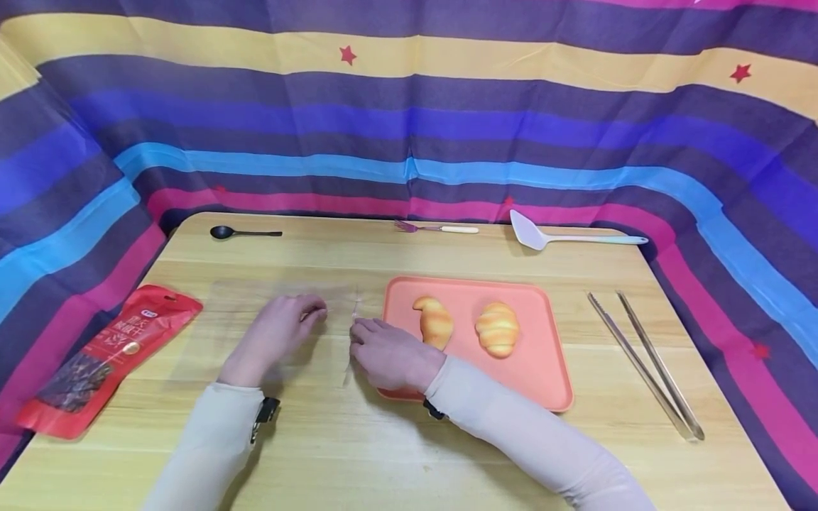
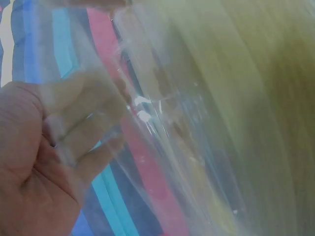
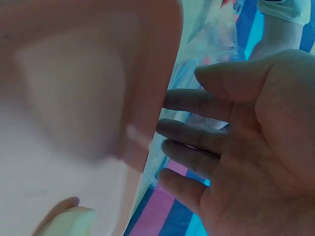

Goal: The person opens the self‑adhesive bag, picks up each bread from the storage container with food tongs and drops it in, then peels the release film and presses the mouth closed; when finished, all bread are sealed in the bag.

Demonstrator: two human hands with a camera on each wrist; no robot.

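Observation:
A clear plastic bag (image 1: 255,333) lies flat on the wooden table (image 1: 409,454), its right edge lifted a little beside the tray. My left hand (image 1: 281,330) rests on it and pinches the film; in the left wrist view the fingers (image 2: 83,132) show through the plastic (image 2: 167,123). My right hand (image 1: 383,351) sits at the bag's raised edge, between the bag and the orange tray (image 1: 543,369). Its fingers (image 3: 197,137) lie fairly straight with the thumb apart, next to the tray rim (image 3: 147,123). Two croissants (image 1: 434,321) (image 1: 497,328) lie on the tray.
A red snack packet (image 1: 108,355) lies at the left edge. Along the back lie a black spoon (image 1: 243,232), a fork (image 1: 437,228) and a pale spatula (image 1: 569,236). Metal tongs (image 1: 645,365) lie to the right. A striped cloth (image 1: 409,128) walls the table in.

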